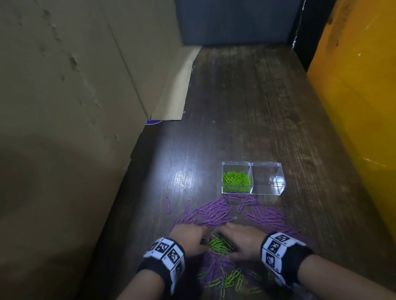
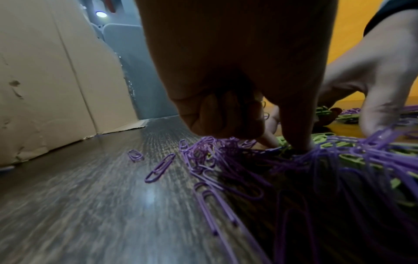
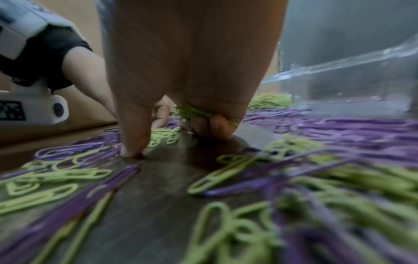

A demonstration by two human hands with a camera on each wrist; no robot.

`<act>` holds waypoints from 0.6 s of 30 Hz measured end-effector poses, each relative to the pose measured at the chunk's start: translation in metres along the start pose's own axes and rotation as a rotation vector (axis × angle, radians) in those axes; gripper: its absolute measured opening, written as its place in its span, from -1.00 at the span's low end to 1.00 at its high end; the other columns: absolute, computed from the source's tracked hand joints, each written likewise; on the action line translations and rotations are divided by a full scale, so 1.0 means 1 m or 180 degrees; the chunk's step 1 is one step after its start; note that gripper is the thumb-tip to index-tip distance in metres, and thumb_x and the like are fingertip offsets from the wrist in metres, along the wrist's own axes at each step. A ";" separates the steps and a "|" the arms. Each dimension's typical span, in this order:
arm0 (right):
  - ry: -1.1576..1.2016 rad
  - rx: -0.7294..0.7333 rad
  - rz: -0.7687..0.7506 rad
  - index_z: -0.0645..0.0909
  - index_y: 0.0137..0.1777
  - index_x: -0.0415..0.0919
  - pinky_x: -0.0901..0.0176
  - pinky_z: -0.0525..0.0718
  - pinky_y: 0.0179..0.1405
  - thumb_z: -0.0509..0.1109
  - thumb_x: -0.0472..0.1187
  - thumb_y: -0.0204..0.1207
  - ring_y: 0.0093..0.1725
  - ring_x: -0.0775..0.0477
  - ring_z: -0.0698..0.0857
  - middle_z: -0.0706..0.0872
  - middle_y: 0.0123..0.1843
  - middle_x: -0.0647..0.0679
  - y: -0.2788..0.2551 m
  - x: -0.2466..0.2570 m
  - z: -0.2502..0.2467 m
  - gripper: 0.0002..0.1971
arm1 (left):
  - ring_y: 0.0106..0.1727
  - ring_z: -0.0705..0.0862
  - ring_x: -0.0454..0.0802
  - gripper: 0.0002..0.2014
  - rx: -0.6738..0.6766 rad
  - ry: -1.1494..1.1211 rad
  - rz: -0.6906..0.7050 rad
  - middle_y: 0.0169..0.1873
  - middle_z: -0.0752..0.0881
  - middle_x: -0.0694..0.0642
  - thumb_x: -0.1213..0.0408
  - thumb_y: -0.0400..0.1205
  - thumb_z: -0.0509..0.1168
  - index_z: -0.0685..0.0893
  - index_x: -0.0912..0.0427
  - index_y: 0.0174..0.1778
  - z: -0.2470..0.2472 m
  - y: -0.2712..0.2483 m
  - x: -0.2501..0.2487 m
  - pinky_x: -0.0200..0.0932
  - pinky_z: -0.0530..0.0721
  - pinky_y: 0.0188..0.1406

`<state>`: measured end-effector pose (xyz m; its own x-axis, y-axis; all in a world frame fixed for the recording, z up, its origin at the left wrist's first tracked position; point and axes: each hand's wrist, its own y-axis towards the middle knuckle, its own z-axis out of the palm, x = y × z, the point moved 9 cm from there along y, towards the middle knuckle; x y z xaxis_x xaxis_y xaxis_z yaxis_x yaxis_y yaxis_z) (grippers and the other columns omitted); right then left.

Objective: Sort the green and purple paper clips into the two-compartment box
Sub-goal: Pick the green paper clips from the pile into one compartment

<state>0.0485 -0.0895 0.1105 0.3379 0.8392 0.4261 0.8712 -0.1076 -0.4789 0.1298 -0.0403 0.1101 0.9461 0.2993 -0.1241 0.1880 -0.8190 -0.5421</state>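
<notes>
On the dark wood-grain counter (image 1: pixel 249 109), seen from the head camera, both hands work low in a mixed heap of clips. The left hand (image 1: pixel 190 239) and right hand (image 1: pixel 242 241) flank a small bunch of green paper clips (image 1: pixel 219 245) gathered between them, with purple paper clips (image 1: pixel 214 212) fanned out beyond and more green ones loose nearer the body. The two-compartment box (image 1: pixel 252 178), of clear plastic, stands just past the purple spread; its left cell already holds green clips, and its right cell looks bare.

From the left wrist, the left hand (image 2: pixel 226 85) has its fingers curled down, the tips pressing into purple paper clips (image 2: pixel 226 160); I cannot tell whether it has actually caught any. The right hand (image 2: pixel 371 75) shows beyond, fingers splayed on the heap.

From the right wrist, the right hand (image 3: pixel 181 80) has a tuft of green paper clips (image 3: pixel 194 112) pinched under its curled fingers, while one straight finger rests on the counter. The box (image 3: pixel 353 78) stands close ahead on the right.

To do this gather well, I would rake green away from purple before closing the grip, lift slowly so linked purple strays drop off, then release over the left cell.

Only black-and-white coded markers show on the wrist bands (image 1: pixel 165 254); no readable words or brand.
</notes>
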 end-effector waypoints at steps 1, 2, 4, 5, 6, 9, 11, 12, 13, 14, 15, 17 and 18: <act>-0.0038 0.0001 -0.0010 0.22 0.50 -0.02 0.10 0.45 0.31 0.43 -0.04 0.44 0.39 -0.10 0.48 0.46 0.38 -0.11 0.001 0.001 0.000 -0.33 | 0.21 0.66 0.12 -0.70 0.0020 -0.0023 -0.0020 0.13 0.72 0.12 -0.02 0.55 0.26 0.60 0.01 0.14 0.001 -0.001 0.001 -0.09 0.56 0.13; -0.0065 0.0000 -0.0007 0.23 0.50 -0.04 0.08 0.45 0.31 0.42 -0.03 0.44 0.39 -0.10 0.48 0.46 0.37 -0.11 0.001 0.002 0.000 -0.34 | 0.20 0.66 0.12 -0.70 0.0023 -0.0037 -0.0046 0.13 0.72 0.11 -0.03 0.55 0.26 0.61 0.01 0.12 0.001 -0.002 0.002 -0.10 0.56 0.12; -0.0112 -0.0004 0.0008 0.25 0.47 -0.07 0.04 0.47 0.29 0.42 0.01 0.45 0.38 -0.12 0.49 0.47 0.37 -0.11 0.001 0.002 0.000 -0.36 | 0.18 0.67 0.11 -0.63 -0.0001 -0.0085 -0.0121 0.10 0.73 0.11 -0.12 0.53 0.26 0.62 0.04 0.10 0.001 -0.003 0.004 -0.10 0.57 0.10; -0.0136 -0.0014 0.0016 0.27 0.45 -0.09 0.03 0.48 0.28 0.42 0.02 0.45 0.37 -0.13 0.50 0.48 0.36 -0.11 0.001 0.001 0.000 -0.38 | 0.18 0.67 0.11 -0.59 -0.0022 -0.0122 -0.0174 0.10 0.73 0.12 -0.16 0.52 0.26 0.61 0.06 0.12 0.000 -0.003 0.004 -0.09 0.57 0.10; -0.0144 -0.0043 0.0023 0.29 0.43 -0.10 0.03 0.48 0.28 0.42 0.03 0.45 0.37 -0.14 0.51 0.48 0.36 -0.11 0.002 0.001 0.000 -0.39 | 0.18 0.66 0.10 -0.55 -0.0051 -0.0143 -0.0221 0.11 0.72 0.13 -0.18 0.51 0.26 0.58 0.07 0.15 0.000 -0.002 0.004 -0.08 0.56 0.11; -0.0041 -0.0153 0.0072 0.32 0.40 -0.10 0.06 0.47 0.30 0.42 0.02 0.46 0.38 -0.13 0.52 0.50 0.40 -0.09 0.004 -0.001 -0.001 -0.43 | 0.25 0.64 0.11 -0.54 -0.0118 -0.0105 -0.0209 0.20 0.69 0.15 -0.10 0.53 0.28 0.51 0.11 0.23 -0.004 -0.003 -0.006 -0.05 0.55 0.18; -0.0014 -0.0229 0.0115 0.33 0.41 -0.10 0.09 0.45 0.32 0.40 -0.01 0.48 0.40 -0.12 0.51 0.50 0.42 -0.09 0.005 -0.001 -0.002 -0.46 | 0.29 0.62 0.14 -0.57 -0.0096 -0.0042 -0.0117 0.24 0.66 0.18 -0.01 0.56 0.28 0.50 0.13 0.26 -0.005 -0.005 -0.015 -0.02 0.55 0.22; -0.0021 -0.0253 0.0132 0.33 0.41 -0.11 0.09 0.45 0.33 0.39 -0.01 0.50 0.40 -0.12 0.51 0.50 0.42 -0.09 0.005 -0.001 -0.002 -0.47 | 0.29 0.62 0.16 -0.59 -0.0082 -0.0008 -0.0077 0.24 0.66 0.21 0.02 0.57 0.27 0.51 0.14 0.27 -0.006 -0.006 -0.018 -0.01 0.55 0.23; -0.0052 -0.0268 0.0143 0.33 0.41 -0.13 0.08 0.45 0.32 0.37 -0.02 0.51 0.40 -0.12 0.51 0.50 0.42 -0.10 0.005 -0.001 -0.002 -0.48 | 0.29 0.62 0.17 -0.61 -0.0079 0.0027 -0.0054 0.24 0.66 0.23 0.04 0.59 0.26 0.51 0.15 0.27 -0.007 -0.007 -0.021 0.00 0.55 0.23; -0.0119 -0.0274 0.0152 0.34 0.40 -0.16 0.06 0.46 0.30 0.35 -0.02 0.52 0.39 -0.14 0.52 0.50 0.41 -0.12 0.005 0.000 -0.002 -0.50 | 0.28 0.63 0.18 -0.62 -0.0080 0.0049 -0.0047 0.23 0.67 0.24 0.05 0.60 0.24 0.52 0.17 0.27 -0.007 -0.008 -0.022 0.01 0.56 0.22; -0.0205 -0.0272 0.0159 0.35 0.38 -0.19 0.04 0.48 0.27 0.33 -0.02 0.54 0.37 -0.15 0.52 0.50 0.39 -0.14 0.006 0.000 -0.001 -0.52 | 0.27 0.64 0.20 -0.63 -0.0091 0.0064 -0.0044 0.22 0.67 0.26 0.06 0.62 0.21 0.52 0.19 0.27 -0.008 -0.009 -0.023 0.02 0.56 0.22; -0.0395 -0.0256 0.0143 0.36 0.35 -0.25 -0.02 0.49 0.22 0.28 -0.03 0.57 0.34 -0.19 0.54 0.50 0.35 -0.19 0.007 0.002 0.001 -0.56 | 0.26 0.64 0.22 -0.63 -0.0113 0.0103 -0.0021 0.21 0.67 0.28 0.07 0.66 0.13 0.51 0.23 0.27 -0.008 -0.009 -0.024 0.05 0.56 0.23; -0.0500 -0.0237 0.0117 0.35 0.36 -0.26 -0.05 0.50 0.20 0.25 -0.03 0.59 0.33 -0.20 0.54 0.49 0.35 -0.20 0.008 0.003 0.003 -0.57 | 0.26 0.64 0.23 -0.63 -0.0110 0.0138 0.0005 0.21 0.67 0.28 0.08 0.67 0.11 0.50 0.25 0.29 -0.007 -0.009 -0.025 0.06 0.56 0.23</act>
<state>0.0554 -0.0864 0.1054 0.3152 0.9063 0.2816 0.8853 -0.1740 -0.4312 0.1059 -0.0441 0.1243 0.9568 0.2772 -0.0883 0.1949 -0.8361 -0.5128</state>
